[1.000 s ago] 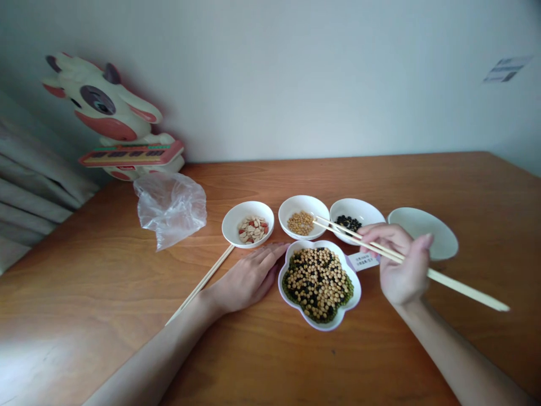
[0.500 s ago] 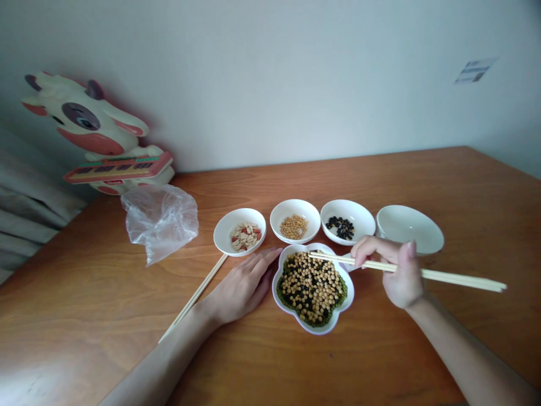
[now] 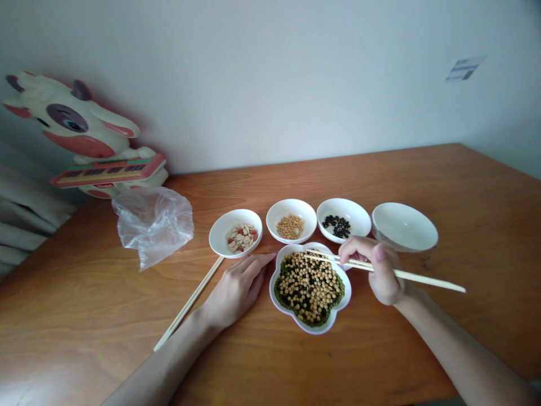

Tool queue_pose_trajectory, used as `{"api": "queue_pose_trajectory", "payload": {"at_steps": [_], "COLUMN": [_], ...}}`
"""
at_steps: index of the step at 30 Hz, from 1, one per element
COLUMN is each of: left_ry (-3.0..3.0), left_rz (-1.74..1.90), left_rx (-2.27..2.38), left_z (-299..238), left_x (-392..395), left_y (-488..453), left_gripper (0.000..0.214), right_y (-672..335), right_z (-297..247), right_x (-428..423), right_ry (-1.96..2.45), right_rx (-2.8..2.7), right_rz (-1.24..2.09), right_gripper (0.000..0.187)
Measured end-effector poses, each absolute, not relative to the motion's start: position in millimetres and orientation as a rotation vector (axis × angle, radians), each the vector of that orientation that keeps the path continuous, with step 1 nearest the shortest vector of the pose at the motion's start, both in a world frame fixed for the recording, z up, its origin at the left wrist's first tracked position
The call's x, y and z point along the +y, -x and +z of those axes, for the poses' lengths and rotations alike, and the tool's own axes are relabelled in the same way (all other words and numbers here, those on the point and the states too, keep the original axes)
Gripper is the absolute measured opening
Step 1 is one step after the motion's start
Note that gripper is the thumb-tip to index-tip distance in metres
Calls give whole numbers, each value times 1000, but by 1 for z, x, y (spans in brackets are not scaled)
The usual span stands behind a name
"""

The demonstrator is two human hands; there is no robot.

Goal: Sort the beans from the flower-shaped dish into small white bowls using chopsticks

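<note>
My right hand (image 3: 376,270) is closed on a pair of wooden chopsticks (image 3: 422,276), whose tips lie over the far edge of a flower-shaped white bowl (image 3: 310,327) heaped with mixed yellow, black and green beans. My left hand (image 3: 236,285) rests flat on the wooden table, fingers stretched out, touching the bowl's left rim. Behind the bowl stand small white dishes: one with peanuts (image 3: 235,232), one with yellow beans (image 3: 291,219), one with black beans (image 3: 342,217), and an empty one (image 3: 404,225).
A spare chopstick (image 3: 190,301) lies on the table left of my left hand. A crumpled clear plastic bag (image 3: 152,223) sits at the back left, with a cow-shaped toy (image 3: 80,141) against the wall behind it. The wall bounds the table's far edge.
My right hand has brought the chopsticks back from the yellow-bean dish and lowered their tips over the mixed-bean bowl. My left hand has stayed by the bowl. The view shifted slightly right.
</note>
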State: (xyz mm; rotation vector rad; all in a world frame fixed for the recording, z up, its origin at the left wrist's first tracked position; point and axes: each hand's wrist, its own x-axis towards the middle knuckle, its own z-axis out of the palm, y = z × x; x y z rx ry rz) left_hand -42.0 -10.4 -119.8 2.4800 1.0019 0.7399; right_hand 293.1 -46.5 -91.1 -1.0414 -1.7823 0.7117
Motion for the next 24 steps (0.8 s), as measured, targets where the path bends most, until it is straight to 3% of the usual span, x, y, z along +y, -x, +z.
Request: {"api": "queue_pose_trajectory", "payload": {"at_steps": [24], "left_ry": [-2469], "left_rz": [820], "left_rx": [969], "left_z": [-117], "left_x": [-8], "left_y": [32], "left_gripper": [31], "right_y": [-287], "right_z": [-91], "right_x": [-46], "right_ry": [1039], "right_rx": [-1803], "right_rz": [707], "right_gripper": [70]}}
